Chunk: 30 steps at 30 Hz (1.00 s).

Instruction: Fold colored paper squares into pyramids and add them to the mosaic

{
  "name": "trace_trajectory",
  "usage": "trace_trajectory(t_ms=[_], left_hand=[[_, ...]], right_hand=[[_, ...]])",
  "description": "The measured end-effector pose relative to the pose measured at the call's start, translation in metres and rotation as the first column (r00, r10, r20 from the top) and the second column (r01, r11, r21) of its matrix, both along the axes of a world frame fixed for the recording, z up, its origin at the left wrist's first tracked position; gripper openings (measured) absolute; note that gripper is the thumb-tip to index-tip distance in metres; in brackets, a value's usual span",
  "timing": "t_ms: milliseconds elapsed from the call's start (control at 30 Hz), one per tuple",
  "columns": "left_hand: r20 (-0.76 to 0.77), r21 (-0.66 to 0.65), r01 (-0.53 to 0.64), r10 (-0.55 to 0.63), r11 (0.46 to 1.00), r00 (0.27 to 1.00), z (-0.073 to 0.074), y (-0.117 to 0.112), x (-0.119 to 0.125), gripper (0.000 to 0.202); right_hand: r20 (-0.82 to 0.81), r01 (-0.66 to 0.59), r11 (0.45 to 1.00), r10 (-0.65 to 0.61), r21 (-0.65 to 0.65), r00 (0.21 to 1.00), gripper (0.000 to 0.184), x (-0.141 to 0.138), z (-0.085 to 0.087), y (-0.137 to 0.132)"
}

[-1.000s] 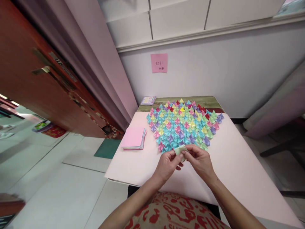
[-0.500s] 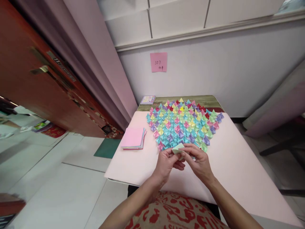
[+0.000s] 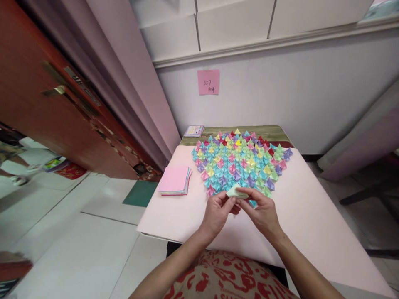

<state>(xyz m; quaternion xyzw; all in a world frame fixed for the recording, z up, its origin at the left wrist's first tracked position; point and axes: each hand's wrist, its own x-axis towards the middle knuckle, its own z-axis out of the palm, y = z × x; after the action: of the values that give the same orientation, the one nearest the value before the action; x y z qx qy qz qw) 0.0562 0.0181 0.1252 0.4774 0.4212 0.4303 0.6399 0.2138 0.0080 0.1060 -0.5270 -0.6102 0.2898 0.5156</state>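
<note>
Between my two hands is a pale green sheet of paper [image 3: 236, 191], folded to a roughly triangular shape. My left hand [image 3: 218, 211] pinches its left and lower edge, thumb in front. My right hand [image 3: 258, 207] grips its right side, with the index finger along the top and the thumb close to the left thumb. Fingers cover the paper's lower part. Just beyond my hands spreads a dense group of folded paper pyramids [image 3: 231, 158] in blue, pink, yellow, green, purple and red.
A stack of square coloured paper [image 3: 174, 179], pink on top, lies at the left of the pink-covered table [image 3: 299, 216]. A small printed pack [image 3: 193, 131] sits at the back left corner. A pink note [image 3: 208, 82] is on the wall. A red door [image 3: 77, 95] stands at left.
The green paper has turned in my fingers and now shows a wider, peaked triangle. Both thumbs have come together at its lower edge. A blue folded piece beside my right hand shows more.
</note>
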Motion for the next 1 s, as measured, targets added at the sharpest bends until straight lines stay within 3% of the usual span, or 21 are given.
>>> trace_trajectory(t_ms=[200,333,433,533,767,867,1000], left_hand=[[-0.072,0.096,-0.023,0.03,0.995,0.997,-0.0012,0.0031,-0.0014,0.024],[-0.062,0.048,-0.098,0.101,0.994,0.993,0.0017,0.0035,-0.0011,0.025],[-0.04,0.066,-0.175,0.178,0.982,0.983,0.0017,0.0041,-0.0017,0.032],[-0.017,0.05,-0.156,0.157,0.987,0.987,-0.0005,0.0046,-0.0034,0.021],[0.038,0.002,-0.134,0.134,0.991,0.99,-0.0019,0.0034,-0.0005,0.025],[0.054,-0.09,-0.068,0.073,0.994,0.996,-0.0016,0.0018,0.0026,0.032],[0.048,-0.113,-0.092,0.098,0.989,0.994,-0.0039,0.0017,0.0044,0.035]], right_hand=[[0.07,-0.001,0.999,-0.003,0.053,0.998,0.019,0.0034,0.0012,0.0002],[0.075,-0.013,0.996,0.007,0.084,0.997,0.015,0.0051,0.0019,0.0003],[0.086,-0.05,0.998,0.048,0.028,0.995,0.017,0.0066,0.0031,0.0002],[0.077,-0.081,0.996,0.083,-0.038,0.994,0.019,0.0064,0.0037,-0.0007],[-0.115,-0.009,0.992,-0.005,-0.125,0.993,0.023,-0.0015,0.0004,-0.0031],[-0.076,0.018,0.997,-0.024,-0.078,0.997,0.019,-0.0013,-0.0003,-0.0027],[0.123,0.043,0.995,-0.054,0.089,0.991,0.016,-0.0005,0.0004,-0.0033]])
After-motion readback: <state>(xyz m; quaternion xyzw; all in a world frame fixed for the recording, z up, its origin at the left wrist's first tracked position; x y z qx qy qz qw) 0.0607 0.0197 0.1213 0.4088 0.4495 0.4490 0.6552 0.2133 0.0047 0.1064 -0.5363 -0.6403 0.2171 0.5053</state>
